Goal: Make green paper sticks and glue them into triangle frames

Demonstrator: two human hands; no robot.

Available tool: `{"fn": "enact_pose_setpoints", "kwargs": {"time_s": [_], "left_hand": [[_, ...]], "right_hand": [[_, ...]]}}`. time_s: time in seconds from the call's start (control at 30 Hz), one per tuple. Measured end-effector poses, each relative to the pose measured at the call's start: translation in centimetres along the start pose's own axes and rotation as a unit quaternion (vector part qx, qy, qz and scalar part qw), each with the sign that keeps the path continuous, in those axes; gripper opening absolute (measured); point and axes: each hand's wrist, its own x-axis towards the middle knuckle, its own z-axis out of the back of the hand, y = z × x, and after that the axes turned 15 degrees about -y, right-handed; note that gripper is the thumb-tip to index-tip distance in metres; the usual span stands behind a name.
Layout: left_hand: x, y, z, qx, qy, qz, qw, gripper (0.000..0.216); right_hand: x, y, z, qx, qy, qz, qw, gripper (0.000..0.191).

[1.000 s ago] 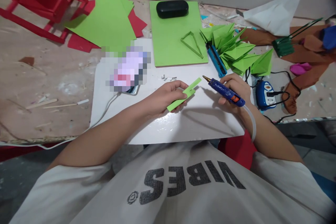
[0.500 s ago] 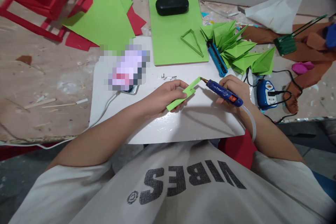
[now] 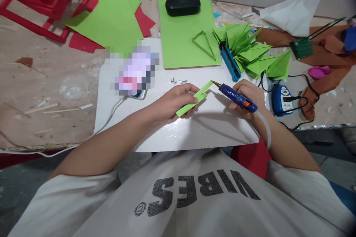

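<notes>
Between the thumb and fingers of my left hand (image 3: 180,100) is a folded green paper strip (image 3: 184,109), one arm of it pointing up and to the right. My right hand (image 3: 249,96) is wrapped round a blue hot glue gun (image 3: 236,98), with a clear glue stick (image 3: 265,126) curving out of its back end. The gun's metal nozzle meets the far tip of the strip, or sits right beside it. Both hands are above a white board (image 3: 167,133). Whether glue is on the tip is too small to tell.
Behind my hands lie a green sheet (image 3: 178,40) with a black case (image 3: 183,6), a green paper frame (image 3: 204,44), a blue cutter (image 3: 229,62) and folded green paper leaves (image 3: 253,52). A phone (image 3: 136,70) is at left. A blue power adapter (image 3: 282,100) with black cords sits at right.
Almost nothing differs. The strip's tip and the glue gun's nozzle stay together, with only a very slight shift; both hands keep their hold.
</notes>
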Motion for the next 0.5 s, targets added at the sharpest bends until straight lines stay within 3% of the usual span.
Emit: {"fn": "enact_pose_setpoints", "kwargs": {"time_s": [0.5], "left_hand": [[-0.3,-0.54,0.1,0.006,-0.007,0.007,1.0,0.023]], "right_hand": [[0.31,0.49,0.05,0.006,0.017,0.009,1.0,0.038]]}}
